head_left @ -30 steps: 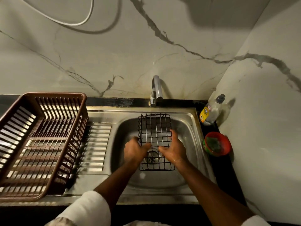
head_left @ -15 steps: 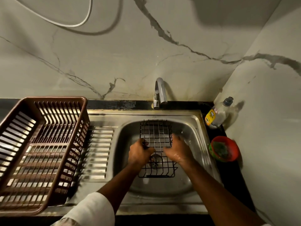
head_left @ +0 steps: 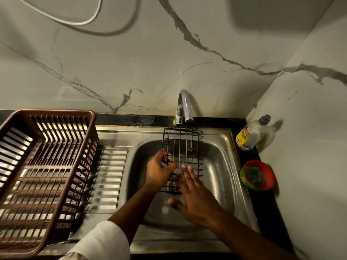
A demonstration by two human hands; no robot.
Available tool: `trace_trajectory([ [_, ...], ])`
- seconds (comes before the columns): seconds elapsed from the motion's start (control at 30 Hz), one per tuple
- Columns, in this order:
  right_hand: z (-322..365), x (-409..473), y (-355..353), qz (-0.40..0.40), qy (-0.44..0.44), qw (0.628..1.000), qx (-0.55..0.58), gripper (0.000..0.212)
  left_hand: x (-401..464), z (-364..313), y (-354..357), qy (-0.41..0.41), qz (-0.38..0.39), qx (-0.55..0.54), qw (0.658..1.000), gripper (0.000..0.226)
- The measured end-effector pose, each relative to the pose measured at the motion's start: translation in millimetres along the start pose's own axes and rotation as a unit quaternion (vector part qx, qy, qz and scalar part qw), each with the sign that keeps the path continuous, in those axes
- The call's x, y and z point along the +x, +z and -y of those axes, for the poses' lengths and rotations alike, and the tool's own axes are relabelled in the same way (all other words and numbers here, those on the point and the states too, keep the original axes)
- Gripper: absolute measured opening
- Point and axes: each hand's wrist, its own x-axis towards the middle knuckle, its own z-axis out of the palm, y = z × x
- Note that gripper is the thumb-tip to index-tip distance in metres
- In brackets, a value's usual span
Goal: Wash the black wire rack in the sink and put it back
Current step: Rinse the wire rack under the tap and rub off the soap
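Rack (head_left: pixel 181 151) first: it hangs over the sink (head_left: pixel 231 166) basin, tilted, its far edge up near the faucet (head_left: pixel 185 106) and its near edge down by the drain. A second ago it lay lower and flatter in the basin with both hands on it; now it is lifted and stood more on end, and only one hand has it.

Going left to right: the brown basket (head_left: pixel 47 156) sits on the drainboard, well apart from the rack. The left hand (head_left: pixel 159 172) grips the rack's left side, fingers curled round the wires. The right hand (head_left: pixel 195 199) has let go; it is spread wide, fingers straight, over the rack's near corner, blurred with motion, and I cannot tell whether the fingertips touch the wire. Right of the sink stand a soap bottle (head_left: pixel 249 136) and a red bowl (head_left: pixel 258 175) with a green scrubber.

I see no water running from the faucet. My reading is that the freed right hand is either rubbing along the wires or leaving for the tap or scrubber, so washing seems under way rather than done, and putting the rack back is not yet begun.
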Motion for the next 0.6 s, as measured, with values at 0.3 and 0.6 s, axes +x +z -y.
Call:
trace_trajectory([
  [0.3,-34.7,84.5,-51.0,-0.131,0.085,0.986,-0.051,0.097,-13.1,3.5,6.1,0.005,0.038,0.000,0.999,0.021],
  [0.6,-8.2,22.7,-9.1,0.002,0.065,0.998,0.017,0.102,0.6,13.5,-7.7,-0.010,0.018,0.010,1.000,0.022],
])
